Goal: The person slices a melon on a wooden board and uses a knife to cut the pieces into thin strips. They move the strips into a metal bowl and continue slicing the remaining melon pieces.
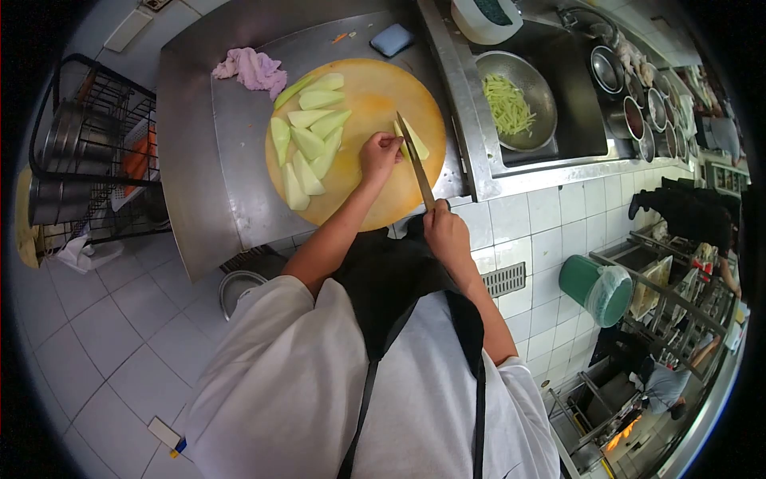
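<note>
- One steel bench (199, 160) fills the upper left of the view, with a sink basin (574, 104) set into it on the right and white floor tiles below.
- A round wooden cutting board (375, 88) lies on the bench, just left of the sink edge.
- In the sink sits a metal bowl (523, 76) holding thin pale-green strips (508, 104), which looks like the finished share of the cutting.
- A pile of about eight peeled, pale-green wedges (307, 140) lies on the left half of the board, well apart from the blade; judging by that, most of the slicing is still ahead.
- A pink cloth (254, 68) lies bunched on the bench above the board, and a blue sponge (392, 38) sits near the top edge.
- The knife (415, 160) runs from the board's lower right rim up toward its middle, edge down beside the piece being cut.
- The right hand (447, 231) is clenched round the knife handle at the near rim of the board.
- The left hand (380, 153) has its fingers curled down, pinning the wedge being cut (414, 142) against the board, right beside the blade.
- That wedge lies right of the board's centre, touching the knife; it appears only partly sliced.
</note>
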The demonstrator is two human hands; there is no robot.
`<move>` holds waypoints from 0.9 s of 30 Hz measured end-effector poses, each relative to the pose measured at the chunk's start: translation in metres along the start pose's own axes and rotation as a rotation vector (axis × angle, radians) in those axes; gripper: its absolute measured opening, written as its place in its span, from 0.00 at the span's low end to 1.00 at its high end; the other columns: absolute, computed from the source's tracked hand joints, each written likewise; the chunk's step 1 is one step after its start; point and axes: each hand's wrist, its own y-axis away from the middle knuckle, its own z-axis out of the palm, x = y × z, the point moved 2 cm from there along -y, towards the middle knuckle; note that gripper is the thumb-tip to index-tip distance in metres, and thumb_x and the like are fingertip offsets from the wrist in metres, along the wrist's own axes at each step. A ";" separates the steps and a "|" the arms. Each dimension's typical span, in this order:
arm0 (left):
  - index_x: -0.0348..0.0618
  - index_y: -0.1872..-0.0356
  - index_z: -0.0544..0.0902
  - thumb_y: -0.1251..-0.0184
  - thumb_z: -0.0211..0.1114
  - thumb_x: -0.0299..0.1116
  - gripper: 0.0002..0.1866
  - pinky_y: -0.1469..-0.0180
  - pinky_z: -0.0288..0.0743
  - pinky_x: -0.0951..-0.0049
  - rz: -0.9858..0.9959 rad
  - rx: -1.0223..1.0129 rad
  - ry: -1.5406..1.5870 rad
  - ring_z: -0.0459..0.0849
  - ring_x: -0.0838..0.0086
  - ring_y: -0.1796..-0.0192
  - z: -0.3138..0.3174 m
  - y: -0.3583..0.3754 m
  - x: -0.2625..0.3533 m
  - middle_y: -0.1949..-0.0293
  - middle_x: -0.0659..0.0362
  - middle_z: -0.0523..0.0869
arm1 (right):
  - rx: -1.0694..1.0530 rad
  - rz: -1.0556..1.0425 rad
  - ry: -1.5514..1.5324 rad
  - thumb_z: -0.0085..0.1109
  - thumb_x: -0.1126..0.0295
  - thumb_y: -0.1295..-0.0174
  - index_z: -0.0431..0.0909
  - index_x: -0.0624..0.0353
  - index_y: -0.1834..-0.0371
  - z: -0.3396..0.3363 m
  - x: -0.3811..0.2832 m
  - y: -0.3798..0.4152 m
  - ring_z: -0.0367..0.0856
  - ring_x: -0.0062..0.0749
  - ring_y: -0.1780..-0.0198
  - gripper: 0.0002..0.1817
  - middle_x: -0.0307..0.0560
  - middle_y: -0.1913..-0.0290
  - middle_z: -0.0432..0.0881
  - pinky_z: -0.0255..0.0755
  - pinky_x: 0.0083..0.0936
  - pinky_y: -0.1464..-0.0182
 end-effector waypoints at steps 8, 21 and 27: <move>0.32 0.58 0.84 0.29 0.72 0.29 0.10 0.71 0.83 0.76 0.017 -0.012 -0.012 0.87 0.77 0.72 -0.001 -0.002 -0.004 0.68 0.57 0.88 | -0.029 0.010 0.035 0.54 0.69 0.32 0.73 0.66 0.62 0.005 0.000 -0.004 0.86 0.64 0.71 0.09 0.68 0.74 0.83 0.80 0.56 0.66; 0.31 0.60 0.85 0.30 0.72 0.28 0.08 0.71 0.82 0.76 0.019 -0.007 0.003 0.86 0.77 0.72 -0.001 0.000 -0.002 0.68 0.56 0.89 | -0.044 -0.060 0.064 0.57 0.69 0.32 0.72 0.67 0.61 0.005 -0.006 -0.020 0.87 0.63 0.69 0.10 0.67 0.74 0.84 0.81 0.52 0.66; 0.29 0.60 0.86 0.30 0.72 0.28 0.09 0.69 0.81 0.78 0.017 0.002 0.034 0.86 0.79 0.73 -0.003 -0.004 -0.011 0.72 0.58 0.89 | -0.072 -0.042 0.090 0.57 0.68 0.31 0.72 0.67 0.60 0.010 -0.005 -0.028 0.87 0.62 0.69 0.11 0.66 0.74 0.85 0.81 0.52 0.65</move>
